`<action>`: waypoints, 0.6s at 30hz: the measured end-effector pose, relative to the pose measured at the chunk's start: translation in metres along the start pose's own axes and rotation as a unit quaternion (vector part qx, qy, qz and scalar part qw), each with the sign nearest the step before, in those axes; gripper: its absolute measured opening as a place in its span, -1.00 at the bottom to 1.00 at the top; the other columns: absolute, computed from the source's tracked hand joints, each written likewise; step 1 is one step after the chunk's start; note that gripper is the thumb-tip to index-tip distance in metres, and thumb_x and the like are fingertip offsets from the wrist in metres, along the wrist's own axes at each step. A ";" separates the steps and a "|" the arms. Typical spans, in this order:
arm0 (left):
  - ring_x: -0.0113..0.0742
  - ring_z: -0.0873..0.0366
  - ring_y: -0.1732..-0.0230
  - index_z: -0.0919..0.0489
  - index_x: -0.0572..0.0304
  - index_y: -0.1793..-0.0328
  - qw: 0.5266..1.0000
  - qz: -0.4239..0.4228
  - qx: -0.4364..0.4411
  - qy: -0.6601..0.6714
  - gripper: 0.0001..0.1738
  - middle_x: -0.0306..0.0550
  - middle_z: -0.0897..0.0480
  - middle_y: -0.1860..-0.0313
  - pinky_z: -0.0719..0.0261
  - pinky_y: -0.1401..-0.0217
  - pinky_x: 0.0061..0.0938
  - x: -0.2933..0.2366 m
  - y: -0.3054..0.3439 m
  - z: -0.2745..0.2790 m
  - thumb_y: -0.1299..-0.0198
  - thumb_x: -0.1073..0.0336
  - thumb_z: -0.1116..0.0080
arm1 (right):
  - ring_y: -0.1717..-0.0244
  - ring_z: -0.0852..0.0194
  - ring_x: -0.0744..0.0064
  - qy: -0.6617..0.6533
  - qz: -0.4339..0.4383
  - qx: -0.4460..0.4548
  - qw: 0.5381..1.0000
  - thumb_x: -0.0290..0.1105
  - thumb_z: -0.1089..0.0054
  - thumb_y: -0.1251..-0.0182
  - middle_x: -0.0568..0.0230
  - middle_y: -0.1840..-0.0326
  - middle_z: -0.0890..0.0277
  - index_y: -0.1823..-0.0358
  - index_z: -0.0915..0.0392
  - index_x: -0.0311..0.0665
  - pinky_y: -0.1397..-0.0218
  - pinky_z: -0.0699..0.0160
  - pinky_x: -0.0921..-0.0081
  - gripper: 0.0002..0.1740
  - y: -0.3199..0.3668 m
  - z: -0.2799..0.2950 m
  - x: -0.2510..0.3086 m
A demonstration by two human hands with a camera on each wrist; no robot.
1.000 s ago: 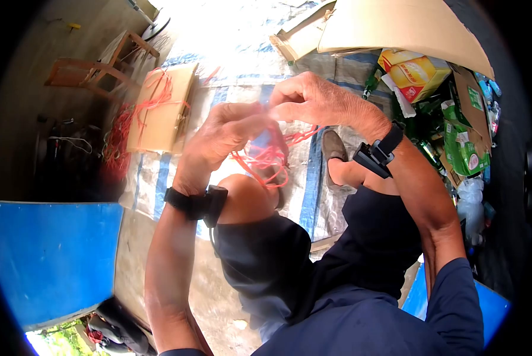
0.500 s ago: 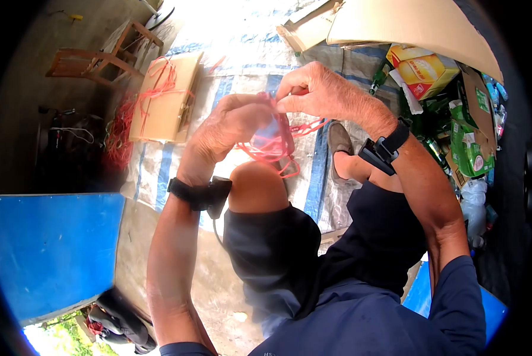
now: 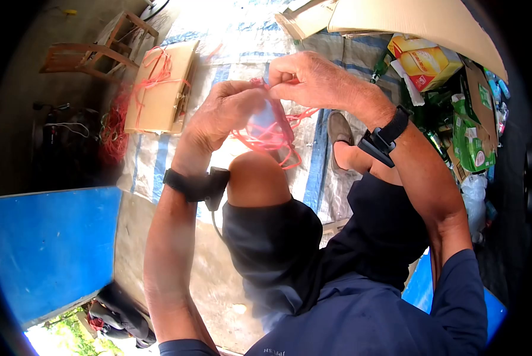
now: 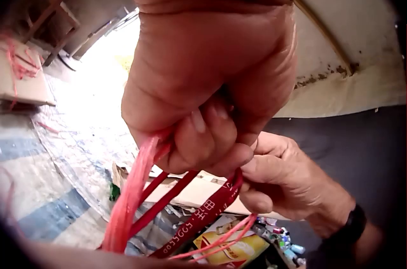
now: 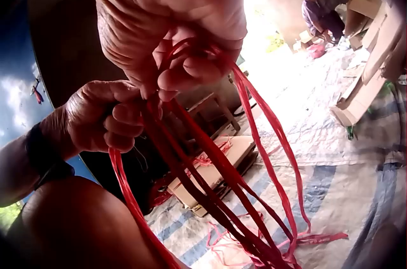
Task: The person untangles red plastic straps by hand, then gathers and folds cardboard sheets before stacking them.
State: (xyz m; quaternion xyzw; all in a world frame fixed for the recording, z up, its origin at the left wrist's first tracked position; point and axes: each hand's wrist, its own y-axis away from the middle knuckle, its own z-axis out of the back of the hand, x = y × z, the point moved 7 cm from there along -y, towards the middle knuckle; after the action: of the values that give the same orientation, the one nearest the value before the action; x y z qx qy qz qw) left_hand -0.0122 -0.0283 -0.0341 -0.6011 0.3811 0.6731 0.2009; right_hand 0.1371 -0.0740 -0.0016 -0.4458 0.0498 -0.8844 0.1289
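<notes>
I see the left hand (image 3: 223,113) and right hand (image 3: 313,80) close together, both gripping red strands (image 3: 284,123) that dangle beneath

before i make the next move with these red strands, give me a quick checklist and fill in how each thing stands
1. Left hand holding the red strands: ok, its fingers are curled on them.
2. Right hand holding the red strands: ok, some pass through its curled fingers.
3. Hands close together: ok, their fingertips meet or nearly meet.
4. Hanging lengths tidy: not ok, the head view shows loose loops by the left knee.
5. Knot at the fingertips: cannot tell, the fingers cover that spot.
6. Cardboard stack clear of the hands: ok, it lies apart from them on the striped sheet.
</notes>
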 end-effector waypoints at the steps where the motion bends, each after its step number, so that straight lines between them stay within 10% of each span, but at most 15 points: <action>1: -0.72 -0.19 0.60 -0.63 0.37 0.09 1.000 -0.019 -0.015 -0.017 -0.82 -0.37 -0.52 0.41 -0.10 0.56 -0.71 0.000 -0.001 0.002 -0.42 0.34 -0.18 | 0.45 -0.52 0.39 0.019 0.005 0.005 1.000 -0.29 -0.34 -0.21 0.18 0.54 -0.53 0.38 -0.58 -0.34 0.32 -0.47 0.38 -0.76 -0.001 -0.002 0.001; 18: -0.63 -0.02 0.65 -0.54 0.27 0.17 0.999 0.024 -0.008 0.019 -0.79 -0.28 -0.48 0.44 -0.01 0.58 -0.62 0.015 -0.008 0.018 -0.44 0.26 -0.06 | 0.46 -0.49 0.54 -0.017 0.014 0.014 1.000 -0.33 -0.35 -0.21 0.24 0.55 -0.56 0.36 -0.59 -0.35 0.34 -0.47 0.47 -0.79 -0.010 -0.004 -0.006</action>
State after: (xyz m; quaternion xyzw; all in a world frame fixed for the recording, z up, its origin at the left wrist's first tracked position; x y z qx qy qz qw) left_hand -0.0214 -0.0126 -0.0505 -0.6065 0.3936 0.6690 0.1726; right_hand 0.1349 -0.0635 -0.0067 -0.4578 0.0418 -0.8756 0.1487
